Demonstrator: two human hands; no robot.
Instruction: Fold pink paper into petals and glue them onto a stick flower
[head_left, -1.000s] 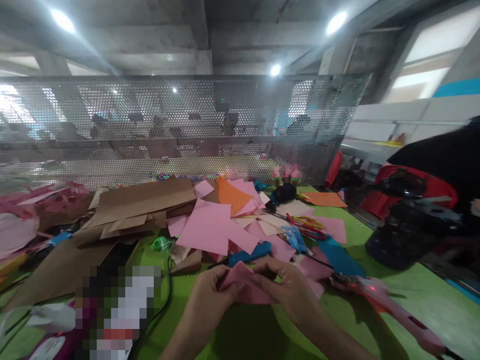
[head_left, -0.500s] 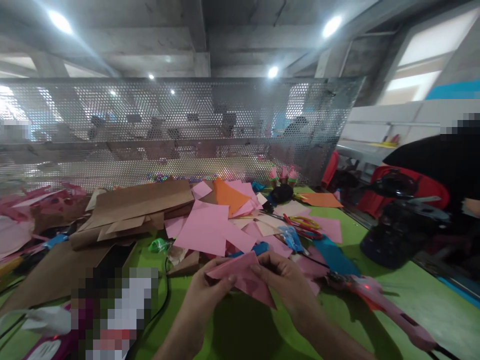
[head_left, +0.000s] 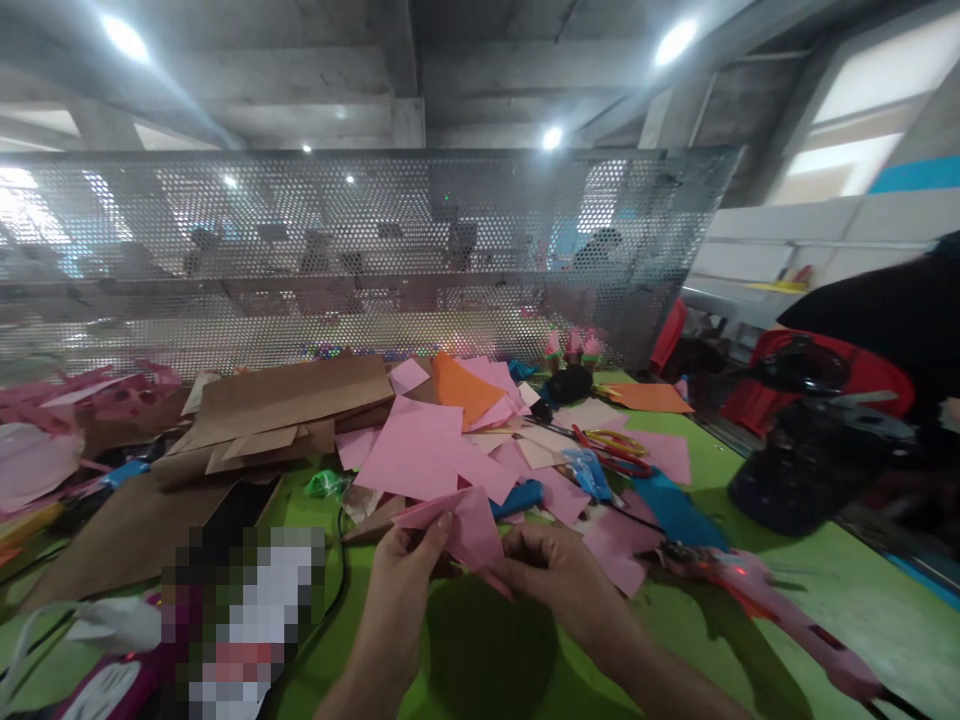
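Observation:
Between my two hands is a folded piece of pink paper (head_left: 474, 525), held up above the green table. My left hand (head_left: 411, 570) pinches its left side, thumb on top of the sheet. The fingers of my right hand (head_left: 551, 568) are closed on the paper's lower right corner. Just beyond lie loose pink sheets (head_left: 412, 445) and a blue piece (head_left: 517, 498), partly behind the held paper. Scissors with red and yellow handles (head_left: 615, 450) rest among the scraps.
A pink glue gun (head_left: 780, 600) with a red light lies at right, near a dark container (head_left: 795, 480). Brown cardboard (head_left: 292, 400) and a power strip (head_left: 112, 680) are at left. A perforated metal panel (head_left: 375, 250) closes off the back. A person in black (head_left: 900, 300) is at right.
The pink paper has turned and tilted up in my hands. My right hand's grip has slid from its upper edge to the lower right corner. The view has shifted slightly.

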